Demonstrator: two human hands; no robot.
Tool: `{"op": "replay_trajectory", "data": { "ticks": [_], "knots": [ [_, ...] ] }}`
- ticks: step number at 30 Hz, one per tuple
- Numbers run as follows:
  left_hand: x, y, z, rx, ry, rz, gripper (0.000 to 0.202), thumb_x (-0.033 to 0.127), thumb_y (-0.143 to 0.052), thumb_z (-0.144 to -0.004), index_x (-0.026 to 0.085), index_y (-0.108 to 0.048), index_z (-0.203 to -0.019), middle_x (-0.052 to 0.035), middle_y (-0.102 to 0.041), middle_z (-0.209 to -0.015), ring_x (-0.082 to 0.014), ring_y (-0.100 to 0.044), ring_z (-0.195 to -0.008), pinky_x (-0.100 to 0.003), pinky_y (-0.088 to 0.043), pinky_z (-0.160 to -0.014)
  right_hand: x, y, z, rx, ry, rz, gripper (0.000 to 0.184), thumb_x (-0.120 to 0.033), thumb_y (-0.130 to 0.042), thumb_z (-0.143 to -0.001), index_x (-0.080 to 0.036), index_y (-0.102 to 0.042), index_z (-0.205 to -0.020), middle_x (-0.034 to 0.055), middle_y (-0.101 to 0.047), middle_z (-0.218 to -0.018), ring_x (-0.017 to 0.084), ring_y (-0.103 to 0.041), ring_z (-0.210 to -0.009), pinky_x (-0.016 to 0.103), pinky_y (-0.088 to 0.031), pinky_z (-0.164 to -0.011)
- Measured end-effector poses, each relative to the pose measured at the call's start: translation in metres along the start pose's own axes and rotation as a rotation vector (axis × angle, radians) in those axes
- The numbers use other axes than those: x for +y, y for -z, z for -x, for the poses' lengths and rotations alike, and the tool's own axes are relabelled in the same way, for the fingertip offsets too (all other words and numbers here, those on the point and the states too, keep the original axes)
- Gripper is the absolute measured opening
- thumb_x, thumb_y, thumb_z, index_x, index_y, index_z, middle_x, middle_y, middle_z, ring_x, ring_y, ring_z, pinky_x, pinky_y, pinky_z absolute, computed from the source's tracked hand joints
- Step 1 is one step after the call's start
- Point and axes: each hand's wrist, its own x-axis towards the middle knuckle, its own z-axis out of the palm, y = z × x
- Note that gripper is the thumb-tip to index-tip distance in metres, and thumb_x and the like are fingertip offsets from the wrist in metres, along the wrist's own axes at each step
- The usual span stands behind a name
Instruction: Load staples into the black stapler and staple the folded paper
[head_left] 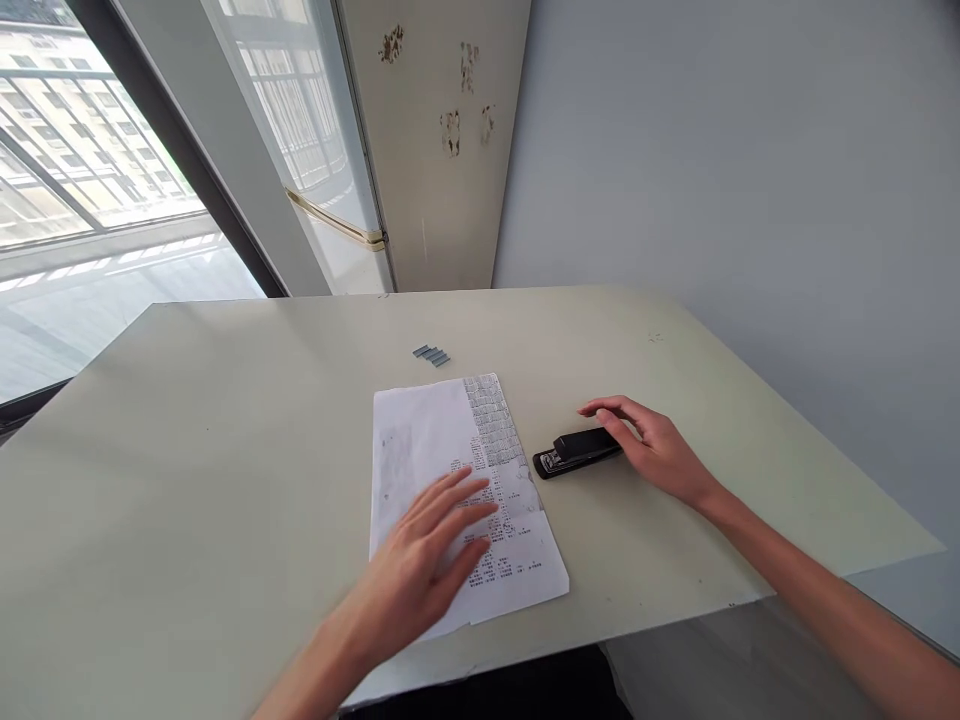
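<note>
My left hand (pixel 427 560) is over the lower part of some printed paper sheets (pixel 420 430), its fingers spread; whether it presses on them I cannot tell. The sheets bear small print and a dense block of text at the upper right. Just right of the paper lies a black stapler (pixel 581 447), its front end pointing toward the sheets. My right hand (pixel 649 440) is at the stapler's rear end, with the fingers stretched out and the thumb over its top. That rear end is partly hidden by the hand.
Several strips of staples (pixel 431 355) lie beyond the paper's top edge. The pale table (pixel 247 430) has its near edge close to my lap. A grey wall (pixel 735 150) runs along the right, and a refrigerator (pixel 450 200) with worn patches stands behind the table.
</note>
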Motion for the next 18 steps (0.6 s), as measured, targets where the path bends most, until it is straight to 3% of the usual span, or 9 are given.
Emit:
{"op": "replay_trajectory", "data": {
  "ticks": [5, 9, 13, 18],
  "knots": [
    [0.022, -0.01, 0.008, -0.125, -0.104, -0.111, 0.07, 0.055, -0.057, -0.102, 0.032, -0.033, -0.163, -0.0053, -0.029, -0.17, -0.0342, -0.024, -0.157, -0.06, -0.037, -0.123, -0.016, -0.013, -0.022, -0.053, 0.079, 0.048, 0.042, -0.056, -0.042, -0.106, -0.029, -0.062, -0.13, 0.0067, -0.068, -0.138, 0.026, -0.062, -0.128, 0.04, -0.058, -0.092],
    [0.024, -0.011, 0.02, -0.157, -0.118, -0.135, 0.086, 0.062, -0.063, -0.096, 0.032, -0.023, -0.167, -0.0073, -0.026, -0.171, -0.0365, -0.024, -0.157, -0.064, -0.033, -0.123, -0.025, -0.023, -0.037, -0.1, 0.091, 0.129, 0.049, -0.059, -0.034, -0.107, -0.028, -0.057, -0.138, 0.0081, -0.062, -0.147, 0.026, -0.056, -0.138, 0.045, -0.049, -0.11],
    [0.03, -0.009, 0.03, -0.162, -0.091, -0.113, 0.09, 0.051, -0.072, -0.093, 0.034, -0.024, -0.167, -0.0054, -0.026, -0.171, -0.0369, -0.023, -0.157, -0.064, -0.031, -0.124, -0.029, -0.025, -0.038, -0.135, 0.081, 0.178, 0.057, -0.061, -0.026, -0.108, -0.029, -0.048, -0.15, 0.0088, -0.054, -0.156, 0.026, -0.055, -0.141, 0.046, -0.045, -0.115],
    [0.036, -0.005, 0.04, -0.131, -0.084, -0.097, 0.075, 0.038, -0.065, -0.1, 0.038, -0.028, -0.165, -0.0002, -0.035, -0.168, -0.0332, -0.027, -0.156, -0.061, -0.036, -0.123, -0.029, -0.022, -0.035, -0.163, 0.119, 0.271, 0.058, -0.058, -0.023, -0.109, -0.033, -0.029, -0.161, 0.0093, -0.05, -0.16, 0.026, -0.062, -0.134, 0.044, -0.05, -0.108]
  ]
}}
